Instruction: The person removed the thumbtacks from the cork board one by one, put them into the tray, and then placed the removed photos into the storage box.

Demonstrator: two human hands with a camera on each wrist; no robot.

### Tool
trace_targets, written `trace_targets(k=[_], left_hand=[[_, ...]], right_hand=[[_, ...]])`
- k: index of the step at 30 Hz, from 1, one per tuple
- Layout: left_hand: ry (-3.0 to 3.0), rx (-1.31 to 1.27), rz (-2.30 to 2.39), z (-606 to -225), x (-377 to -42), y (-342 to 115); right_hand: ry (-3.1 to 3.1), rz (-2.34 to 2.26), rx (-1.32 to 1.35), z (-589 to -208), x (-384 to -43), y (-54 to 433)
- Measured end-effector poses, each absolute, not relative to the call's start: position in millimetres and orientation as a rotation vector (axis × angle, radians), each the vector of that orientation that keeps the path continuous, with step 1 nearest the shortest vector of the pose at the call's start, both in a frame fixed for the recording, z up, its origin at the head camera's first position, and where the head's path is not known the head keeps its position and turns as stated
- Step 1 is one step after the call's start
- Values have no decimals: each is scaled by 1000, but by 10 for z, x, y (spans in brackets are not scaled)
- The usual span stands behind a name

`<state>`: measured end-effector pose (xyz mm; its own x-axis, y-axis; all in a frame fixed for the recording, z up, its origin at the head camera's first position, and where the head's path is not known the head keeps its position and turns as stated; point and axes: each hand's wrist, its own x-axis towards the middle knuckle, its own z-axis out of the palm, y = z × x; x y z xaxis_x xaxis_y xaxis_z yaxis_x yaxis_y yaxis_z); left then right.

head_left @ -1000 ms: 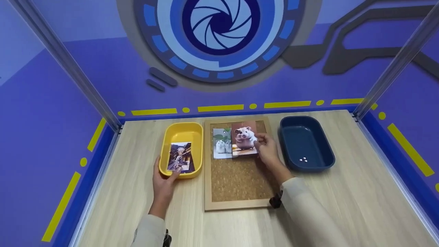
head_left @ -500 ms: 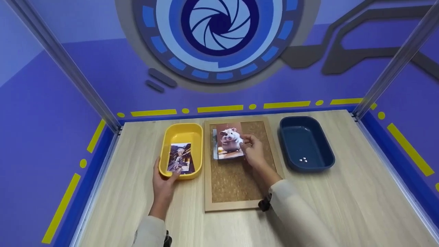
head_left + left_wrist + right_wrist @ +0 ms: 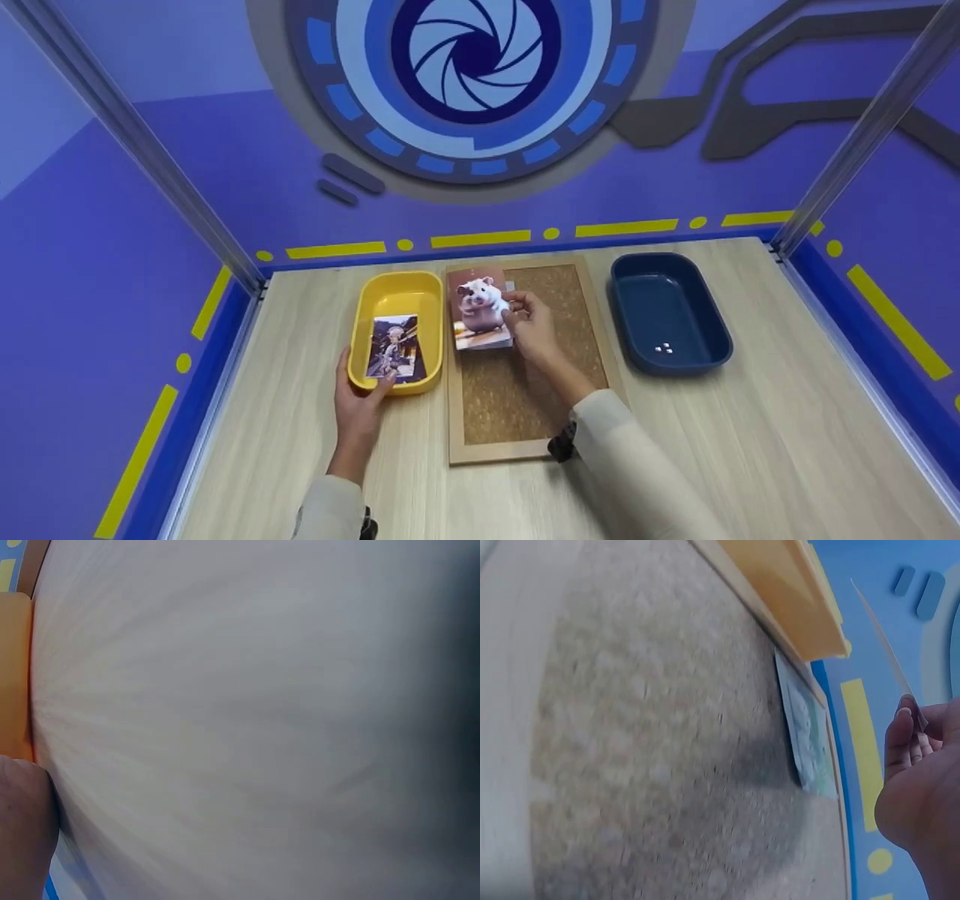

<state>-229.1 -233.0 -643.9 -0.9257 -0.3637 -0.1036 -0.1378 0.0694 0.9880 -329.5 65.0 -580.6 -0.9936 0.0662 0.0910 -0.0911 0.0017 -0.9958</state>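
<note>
My right hand (image 3: 534, 330) pinches the right edge of a hamster photo (image 3: 478, 311). In the right wrist view, this thin photo card (image 3: 889, 645) is seen edge-on, raised above the corkboard (image 3: 499, 409). Beneath it on the board lies another photo (image 3: 810, 735), with white animals and green leaves; from the head it is nearly all covered. My left hand (image 3: 361, 409) grips the near left corner of a yellow tray (image 3: 401, 296), thumb over the rim. Inside that tray lies a photo of a figure (image 3: 392, 349), perhaps on top of another dark one.
Right of the board stands a dark blue tray (image 3: 660, 300) with several small shiny spots (image 3: 664, 348) inside, too small to identify. The wooden table (image 3: 780, 420) is bounded by purple-blue panels (image 3: 187, 180) at the back and both sides.
My right hand has carried the hamster photo leftward across the board, over the other photo toward the yellow tray. My left hand has stayed on the tray.
</note>
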Motion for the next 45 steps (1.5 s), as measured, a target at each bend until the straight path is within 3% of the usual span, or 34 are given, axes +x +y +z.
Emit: trace_targets(k=[30,45], left_hand=[[-2148,483,-1948,-6449,-2263,-2338],[-2135,479,-1972,-6434,-2288,-2342]], right_hand=[[-2263,2183,54,-5746,-3077,-131],[-2392,2119,115,-5679,-3039,-199]])
